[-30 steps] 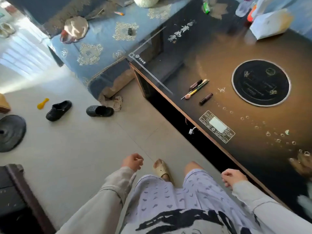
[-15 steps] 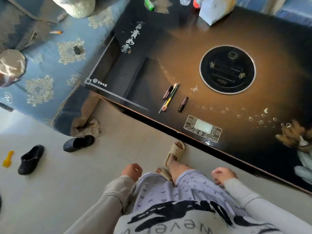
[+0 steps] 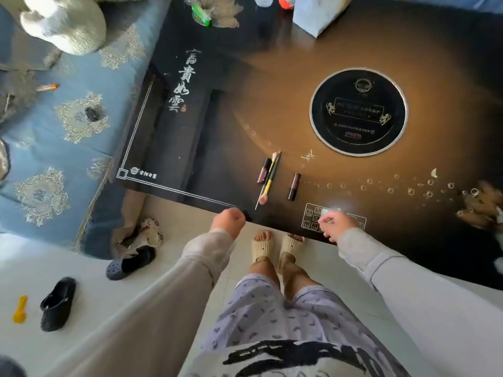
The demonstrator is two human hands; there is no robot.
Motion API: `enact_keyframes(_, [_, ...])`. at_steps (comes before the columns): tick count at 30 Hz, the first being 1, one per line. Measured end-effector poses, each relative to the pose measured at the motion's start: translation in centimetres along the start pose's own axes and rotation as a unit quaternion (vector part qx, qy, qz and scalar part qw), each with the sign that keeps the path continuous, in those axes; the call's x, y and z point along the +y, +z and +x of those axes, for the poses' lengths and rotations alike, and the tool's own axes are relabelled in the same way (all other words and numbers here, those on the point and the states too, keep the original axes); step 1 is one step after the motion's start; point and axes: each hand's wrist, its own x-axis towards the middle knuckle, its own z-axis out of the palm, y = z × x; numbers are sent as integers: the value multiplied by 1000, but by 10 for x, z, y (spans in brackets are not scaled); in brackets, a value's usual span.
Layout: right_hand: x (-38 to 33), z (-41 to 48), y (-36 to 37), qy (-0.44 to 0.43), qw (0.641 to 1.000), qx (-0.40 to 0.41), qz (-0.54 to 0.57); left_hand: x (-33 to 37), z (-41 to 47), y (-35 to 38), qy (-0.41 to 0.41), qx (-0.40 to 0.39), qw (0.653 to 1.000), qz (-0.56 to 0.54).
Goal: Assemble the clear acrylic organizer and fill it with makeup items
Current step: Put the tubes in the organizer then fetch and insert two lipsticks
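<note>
Several makeup items lie on the glossy black table (image 3: 272,110) near its front edge: a dark lip-gloss tube (image 3: 264,171), a yellow-handled brush (image 3: 269,180) beside a thin green pencil, and a second dark tube (image 3: 294,186) to the right. My left hand (image 3: 228,221) is at the table's front edge, just below the brush tips, with its fingers curled and nothing in it. Over the printed control panel (image 3: 310,216) hovers my right hand (image 3: 335,223), fingers curled, nothing visibly held. No clear acrylic parts are in view.
A round black hob plate (image 3: 358,111) is set into the table. A white box (image 3: 315,12) and bottles stand at the far edge. A blue patterned sofa (image 3: 68,126) is to the left. Dark clogs (image 3: 57,303) and a yellow scoop (image 3: 20,308) lie on the floor.
I have stepped up to the table, and the view has swung down onto it. Both hands rose from my hips to the table's front edge.
</note>
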Motion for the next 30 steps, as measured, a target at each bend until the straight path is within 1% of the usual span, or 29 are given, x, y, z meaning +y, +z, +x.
enact_keyframes(2, [-16,8,2,-3,1000,28,-7,21,20,-12,14,10,1000,14])
enact_keyframes(5, [-37,23,6,2,999,49,-2,44,48,-21,22,1,1000,21])
enact_keyframes(9, [-64,44,12,24,996,73,48,67,79,-17,26,-16,998,51])
enact_keyframes(12, [-77,60,19,23,996,88,-6,80,96,-7,32,-17,997,69])
enact_keyframes(15, [-82,73,27,25,994,103,-37,88,107,1,45,16,996,77])
enact_keyframes(18, [-81,79,30,26,990,118,-70,93,113,6,58,38,993,98])
enact_keyframes(22, [-74,79,30,39,990,117,-65,94,115,7,58,37,990,120])
enact_keyframes(26, [-54,61,25,38,995,88,-38,82,103,-4,59,1,989,135])
enact_keyframes(30, [-17,19,19,53,997,64,-2,57,70,-22,49,-57,994,85])
